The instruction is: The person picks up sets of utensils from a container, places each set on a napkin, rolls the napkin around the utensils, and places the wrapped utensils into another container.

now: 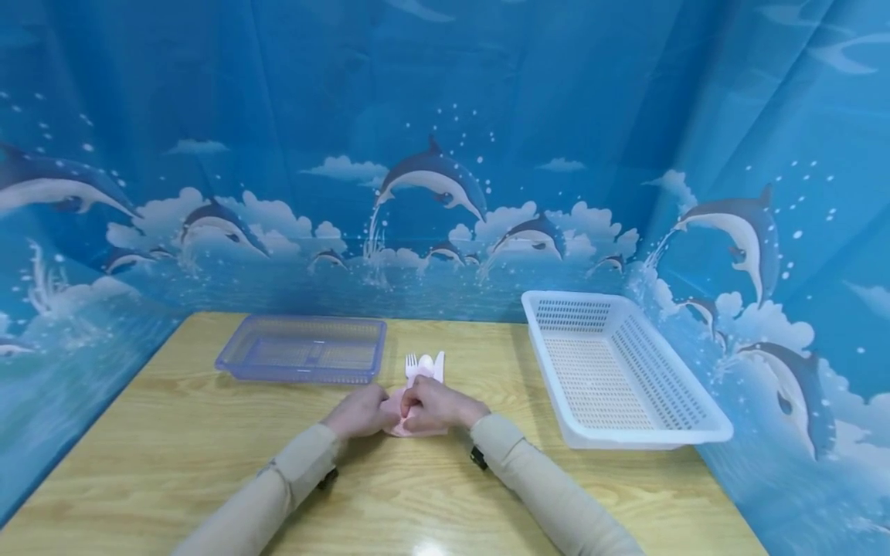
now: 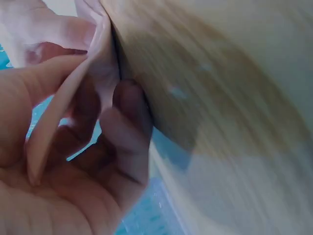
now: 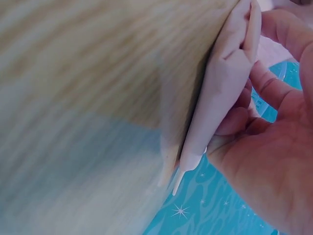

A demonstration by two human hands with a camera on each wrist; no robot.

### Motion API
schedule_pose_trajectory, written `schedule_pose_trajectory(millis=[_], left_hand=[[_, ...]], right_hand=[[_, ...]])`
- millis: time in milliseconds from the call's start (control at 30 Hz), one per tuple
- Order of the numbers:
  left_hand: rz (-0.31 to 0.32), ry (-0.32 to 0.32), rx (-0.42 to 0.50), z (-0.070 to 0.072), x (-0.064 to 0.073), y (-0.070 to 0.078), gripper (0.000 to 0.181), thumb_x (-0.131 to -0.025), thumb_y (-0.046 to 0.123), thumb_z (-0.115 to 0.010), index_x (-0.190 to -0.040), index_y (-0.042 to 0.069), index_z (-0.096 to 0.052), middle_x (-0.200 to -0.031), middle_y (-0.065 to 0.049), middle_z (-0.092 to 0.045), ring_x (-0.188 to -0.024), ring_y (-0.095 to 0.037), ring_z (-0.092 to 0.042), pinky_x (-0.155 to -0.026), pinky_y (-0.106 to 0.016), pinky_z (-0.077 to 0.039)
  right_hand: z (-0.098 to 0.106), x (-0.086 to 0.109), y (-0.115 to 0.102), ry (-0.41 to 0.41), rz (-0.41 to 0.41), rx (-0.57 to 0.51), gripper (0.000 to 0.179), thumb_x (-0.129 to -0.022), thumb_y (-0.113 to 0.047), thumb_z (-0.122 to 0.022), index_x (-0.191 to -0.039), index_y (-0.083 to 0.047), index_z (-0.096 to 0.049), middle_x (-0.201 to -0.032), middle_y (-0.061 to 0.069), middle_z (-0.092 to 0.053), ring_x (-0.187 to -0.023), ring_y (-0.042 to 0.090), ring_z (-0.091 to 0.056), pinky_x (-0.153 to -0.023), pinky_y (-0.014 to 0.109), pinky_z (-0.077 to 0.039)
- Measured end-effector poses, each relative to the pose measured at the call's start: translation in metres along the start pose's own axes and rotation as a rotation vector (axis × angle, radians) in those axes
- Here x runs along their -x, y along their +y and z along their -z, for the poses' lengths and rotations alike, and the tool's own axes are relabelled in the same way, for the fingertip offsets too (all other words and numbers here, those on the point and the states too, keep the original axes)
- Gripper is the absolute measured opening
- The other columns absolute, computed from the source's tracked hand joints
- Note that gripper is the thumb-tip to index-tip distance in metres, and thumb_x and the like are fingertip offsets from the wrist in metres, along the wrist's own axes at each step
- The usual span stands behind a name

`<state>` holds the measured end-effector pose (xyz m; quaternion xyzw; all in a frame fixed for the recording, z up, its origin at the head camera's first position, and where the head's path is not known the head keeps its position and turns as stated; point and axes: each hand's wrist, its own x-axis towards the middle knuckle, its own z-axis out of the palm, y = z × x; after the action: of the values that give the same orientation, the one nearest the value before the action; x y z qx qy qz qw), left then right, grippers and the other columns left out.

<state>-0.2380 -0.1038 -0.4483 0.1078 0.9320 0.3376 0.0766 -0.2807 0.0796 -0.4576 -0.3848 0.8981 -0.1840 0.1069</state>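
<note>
A folded pink cloth (image 1: 421,428) lies on the table in the head view, between the two hands. From its far end stick out the white heads of a fork (image 1: 411,365), a spoon (image 1: 426,362) and a knife (image 1: 439,365); the cloth and right hand hide the rest of them. My left hand (image 1: 358,412) pinches the cloth's left side; up close in the left wrist view, a flap of the cloth (image 2: 51,125) runs between its fingers. My right hand (image 1: 439,405) grips the cloth over the middle, with curled fingers along its side (image 3: 217,100) in the right wrist view.
A clear purple-rimmed basket (image 1: 306,347) stands at the back left of the wooden table (image 1: 417,510). On the right is a larger white perforated basket (image 1: 598,386). A blue dolphin-print curtain (image 1: 445,100) hangs behind and along both sides.
</note>
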Motion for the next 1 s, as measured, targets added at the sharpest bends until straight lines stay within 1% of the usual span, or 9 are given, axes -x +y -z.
schedule_pose_trajectory(millis=[133, 267, 400, 500, 600, 700, 800, 900, 1000], left_hand=[[0.006, 0.027, 0.122, -0.005, -0.004, 0.005, 0.008, -0.073, 0.013, -0.07, -0.07, 0.008, -0.065, -0.064, 0.0, -0.056, -0.059, -0.015, -0.046, -0.052, -0.025, -0.037], [0.02, 0.054, 0.245, -0.011, -0.005, 0.011, 0.005, -0.069, 0.006, -0.071, -0.068, 0.006, -0.067, -0.063, -0.001, -0.056, -0.058, -0.014, -0.047, -0.051, -0.023, -0.037], [0.039, 0.066, 0.313, -0.017, -0.006, 0.013, 0.004, -0.068, 0.001, -0.071, -0.07, 0.004, -0.069, -0.062, -0.001, -0.058, -0.056, -0.011, -0.048, -0.048, -0.02, -0.038], [0.033, 0.072, 0.313, -0.018, -0.005, 0.015, 0.004, -0.07, 0.002, -0.073, -0.071, 0.004, -0.069, -0.061, 0.0, -0.057, -0.054, -0.01, -0.045, -0.045, -0.018, -0.035], [0.029, 0.078, 0.289, -0.018, -0.005, 0.017, 0.006, -0.07, 0.003, -0.073, -0.071, 0.006, -0.068, -0.061, 0.0, -0.056, -0.053, -0.01, -0.043, -0.045, -0.018, -0.034], [0.03, 0.083, 0.271, -0.018, -0.004, 0.018, 0.006, -0.07, 0.002, -0.072, -0.072, 0.006, -0.068, -0.062, 0.0, -0.057, -0.053, -0.01, -0.043, -0.045, -0.019, -0.035], [0.024, 0.087, 0.259, -0.018, -0.003, 0.019, 0.006, -0.072, 0.003, -0.072, -0.074, 0.006, -0.068, -0.063, -0.001, -0.059, -0.053, -0.011, -0.045, -0.044, -0.019, -0.036], [0.012, 0.1, 0.235, -0.018, -0.001, 0.02, 0.005, -0.073, 0.005, -0.072, -0.073, 0.007, -0.068, -0.063, -0.001, -0.059, -0.051, -0.01, -0.046, -0.043, -0.018, -0.036], [-0.003, 0.111, 0.242, -0.018, 0.001, 0.021, 0.005, -0.076, 0.006, -0.073, -0.074, 0.007, -0.068, -0.062, -0.001, -0.06, -0.047, -0.009, -0.046, -0.04, -0.018, -0.036]], right_hand=[[-0.001, -0.001, 0.003, 0.001, 0.01, -0.002, 0.005, -0.08, -0.02, -0.072, -0.084, -0.018, -0.069, -0.085, -0.006, -0.057, -0.079, 0.004, -0.046, -0.072, 0.013, -0.043], [-0.001, -0.001, 0.005, 0.01, 0.023, 0.012, 0.009, -0.083, -0.025, -0.073, -0.088, -0.018, -0.071, -0.083, -0.008, -0.057, -0.077, 0.003, -0.046, -0.071, 0.013, -0.044], [0.001, 0.0, 0.005, -0.001, 0.042, 0.002, 0.011, -0.088, -0.026, -0.071, -0.09, -0.015, -0.071, -0.08, -0.008, -0.058, -0.073, 0.002, -0.047, -0.07, 0.013, -0.045], [0.003, 0.002, 0.005, -0.016, 0.061, -0.032, 0.005, -0.09, -0.013, -0.065, -0.091, -0.011, -0.07, -0.081, -0.006, -0.061, -0.073, 0.002, -0.051, -0.072, 0.013, -0.048], [0.006, 0.004, 0.007, -0.034, 0.057, -0.046, 0.011, -0.091, -0.004, -0.06, -0.093, -0.01, -0.069, -0.086, -0.003, -0.06, -0.075, 0.003, -0.051, -0.073, 0.015, -0.048], [0.008, 0.004, 0.011, -0.043, 0.052, -0.062, 0.01, -0.092, -0.005, -0.06, -0.092, -0.011, -0.068, -0.086, -0.003, -0.057, -0.075, 0.003, -0.048, -0.071, 0.016, -0.046], [0.008, 0.002, 0.014, -0.042, 0.048, -0.125, 0.009, -0.092, -0.004, -0.062, -0.09, -0.01, -0.069, -0.082, -0.003, -0.06, -0.071, 0.002, -0.05, -0.068, 0.015, -0.047], [0.007, 0.002, 0.015, -0.011, 0.035, -0.151, 0.005, -0.09, -0.006, -0.066, -0.094, -0.009, -0.069, -0.083, -0.003, -0.064, -0.074, 0.003, -0.053, -0.071, 0.016, -0.049], [0.006, 0.002, 0.016, 0.032, 0.045, -0.145, 0.012, -0.088, -0.005, -0.068, -0.101, -0.004, -0.069, -0.087, 0.003, -0.068, -0.079, 0.009, -0.059, -0.075, 0.018, -0.052]])
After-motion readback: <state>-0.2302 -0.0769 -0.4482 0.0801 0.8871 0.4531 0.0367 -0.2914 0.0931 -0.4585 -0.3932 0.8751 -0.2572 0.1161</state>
